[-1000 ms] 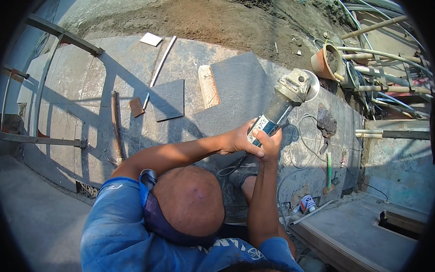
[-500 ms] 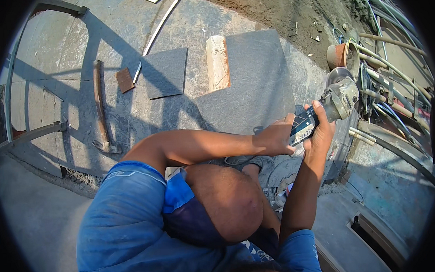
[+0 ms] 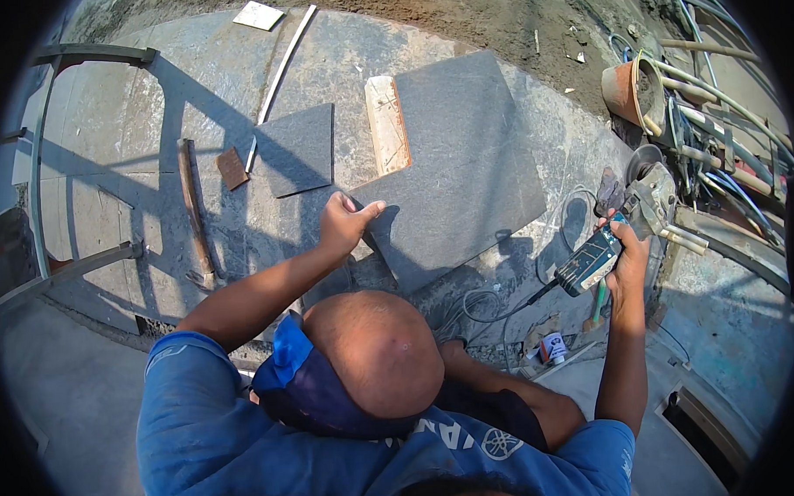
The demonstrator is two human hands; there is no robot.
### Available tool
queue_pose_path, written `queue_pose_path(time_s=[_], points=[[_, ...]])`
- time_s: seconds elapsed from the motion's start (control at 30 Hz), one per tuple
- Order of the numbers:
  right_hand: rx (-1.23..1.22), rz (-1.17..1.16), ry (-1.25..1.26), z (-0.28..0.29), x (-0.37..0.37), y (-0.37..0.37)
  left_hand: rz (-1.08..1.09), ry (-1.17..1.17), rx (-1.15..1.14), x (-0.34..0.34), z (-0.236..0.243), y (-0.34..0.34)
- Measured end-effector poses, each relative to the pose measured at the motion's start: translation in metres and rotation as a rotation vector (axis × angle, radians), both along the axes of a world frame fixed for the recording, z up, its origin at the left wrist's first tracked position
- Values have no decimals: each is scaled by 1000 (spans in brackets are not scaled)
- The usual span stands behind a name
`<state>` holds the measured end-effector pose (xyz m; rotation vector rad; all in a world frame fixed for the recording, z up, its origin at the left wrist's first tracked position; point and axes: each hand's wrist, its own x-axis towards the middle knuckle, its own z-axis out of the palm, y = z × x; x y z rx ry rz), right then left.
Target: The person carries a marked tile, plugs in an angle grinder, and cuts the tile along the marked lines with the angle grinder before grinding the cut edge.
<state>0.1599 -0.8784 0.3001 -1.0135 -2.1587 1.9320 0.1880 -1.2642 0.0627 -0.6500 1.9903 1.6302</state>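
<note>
A large dark grey tile (image 3: 464, 171) with a notched corner lies on the concrete in front of me. At its left corner, my left hand (image 3: 342, 225) is closed on the edge, thumb on top. Off to the right, my right hand (image 3: 630, 256) grips an angle grinder (image 3: 590, 260) by its body; its round disc (image 3: 644, 162) points away from me and its cable trails left. In the tile's notch sits a pale strip with an orange edge (image 3: 386, 126). A smaller dark tile piece (image 3: 299, 151) lies to the left.
Left of the tiles are a hammer (image 3: 193, 207), a small brown piece (image 3: 232, 169) and a long white strip (image 3: 286, 64). A bucket (image 3: 623, 96) and a heap of pipes (image 3: 716, 127) stand at the right. Metal frame bars (image 3: 92, 267) edge the left. The grinder's cable (image 3: 482, 308) loops near my legs.
My left hand has let go of the grinder and moved left to the large tile's corner. My right hand has drawn the grinder right and lower, away from the tile.
</note>
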Motion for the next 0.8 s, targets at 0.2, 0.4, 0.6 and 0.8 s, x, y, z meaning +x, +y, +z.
queue_pose_path(time_s=[0.2, 0.4, 0.6, 0.8], points=[[-85, -100, 53, -18, 39, 46, 177, -320, 823, 22, -19, 35], [-118, -143, 151, -27, 69, 65, 100, -34, 706, 7, 12, 46], [-116, -138, 192, -31, 89, 88, 86, 34, 702, -32, 65, 39], [-73, -171, 198, -14, 105, 100, -197, 164, 444, -72, 168, 8]])
